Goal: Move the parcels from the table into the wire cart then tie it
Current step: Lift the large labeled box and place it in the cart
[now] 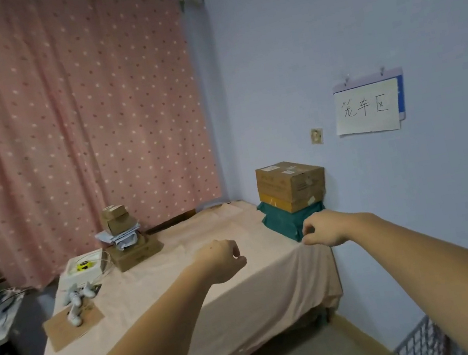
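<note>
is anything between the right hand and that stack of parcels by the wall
Nothing visible. The right hand hangs just in front of the green parcel at the bottom of the stack, with only bare tablecloth around it. The two cardboard boxes sit on top of the green one, not in front.

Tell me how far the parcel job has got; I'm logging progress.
Nothing looks done yet. The big box sits on a yellow box and a green parcel on the table, with a second stack of boxes at its far left. Both hands, left and right, reach forward holding nothing. Only a corner of the wire cart shows, so loading and tying remain.
</note>
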